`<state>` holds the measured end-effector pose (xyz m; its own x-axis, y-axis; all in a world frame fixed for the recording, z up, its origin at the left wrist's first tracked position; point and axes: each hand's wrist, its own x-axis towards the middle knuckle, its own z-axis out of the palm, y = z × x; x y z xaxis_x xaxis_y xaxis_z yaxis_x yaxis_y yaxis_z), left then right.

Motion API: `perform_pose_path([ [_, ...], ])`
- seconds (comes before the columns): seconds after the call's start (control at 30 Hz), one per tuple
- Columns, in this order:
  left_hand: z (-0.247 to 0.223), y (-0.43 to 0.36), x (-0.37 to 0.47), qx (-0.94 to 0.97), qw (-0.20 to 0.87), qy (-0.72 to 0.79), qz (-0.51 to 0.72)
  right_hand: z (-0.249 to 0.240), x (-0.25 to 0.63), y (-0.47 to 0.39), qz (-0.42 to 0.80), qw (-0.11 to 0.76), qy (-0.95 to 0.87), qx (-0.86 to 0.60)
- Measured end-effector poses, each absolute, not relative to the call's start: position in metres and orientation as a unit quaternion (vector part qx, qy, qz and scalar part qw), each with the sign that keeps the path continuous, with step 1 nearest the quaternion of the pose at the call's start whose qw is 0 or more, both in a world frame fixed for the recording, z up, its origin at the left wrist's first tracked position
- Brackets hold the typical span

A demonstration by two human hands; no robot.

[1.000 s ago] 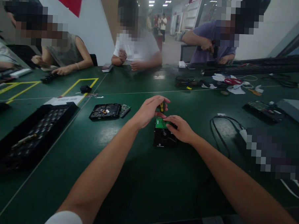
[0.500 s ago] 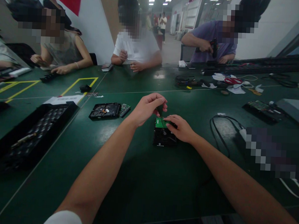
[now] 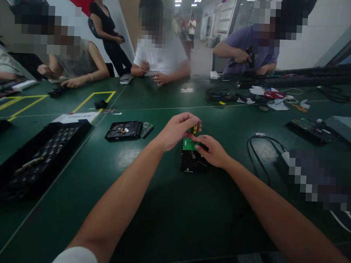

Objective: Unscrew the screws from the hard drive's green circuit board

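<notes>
A black hard drive (image 3: 188, 161) lies on the green table in front of me, with a green circuit board (image 3: 187, 144) on its far half. My left hand (image 3: 178, 131) is closed round a small screwdriver (image 3: 195, 128) with a yellow and black handle, held over the board's far edge. Where its tip rests is hidden by my fingers. My right hand (image 3: 214, 150) grips the drive's right side, its thumb and forefinger over the board close to the screwdriver.
Left of the drive lie another hard drive (image 3: 123, 130) and a loose circuit board (image 3: 147, 129). A long black tray (image 3: 76, 132) stands further left. On the right are a cable (image 3: 248, 154), another drive with a board (image 3: 307, 130) and a grey box (image 3: 346, 129). Several people sit opposite.
My left hand has shifted slightly right and turned, so the screwdriver's yellow handle now shows. The right hand and the drive stay almost still. A standing person has come into view behind.
</notes>
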<state>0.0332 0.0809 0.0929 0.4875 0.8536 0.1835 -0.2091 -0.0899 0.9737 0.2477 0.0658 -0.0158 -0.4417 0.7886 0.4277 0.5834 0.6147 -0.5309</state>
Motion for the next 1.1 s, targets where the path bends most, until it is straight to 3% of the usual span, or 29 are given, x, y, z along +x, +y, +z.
perform_pose_path([
  [0.4, 0.089, 0.073, 0.046, 0.687, 0.560, 0.226, 0.404, -0.013, 0.246, 0.066, 0.152, 0.336, -0.832, -0.413],
  [0.7, 0.086, 0.078, 0.046, 0.577, 0.622, 0.255, 0.464, -0.015, 0.246, 0.065, 0.155, 0.338, -0.829, -0.416],
  [1.1, 0.099, 0.088, 0.020, 0.596, 0.556, 0.318, 0.484, -0.012, 0.249, 0.063, 0.166, 0.313, -0.832, -0.428],
])
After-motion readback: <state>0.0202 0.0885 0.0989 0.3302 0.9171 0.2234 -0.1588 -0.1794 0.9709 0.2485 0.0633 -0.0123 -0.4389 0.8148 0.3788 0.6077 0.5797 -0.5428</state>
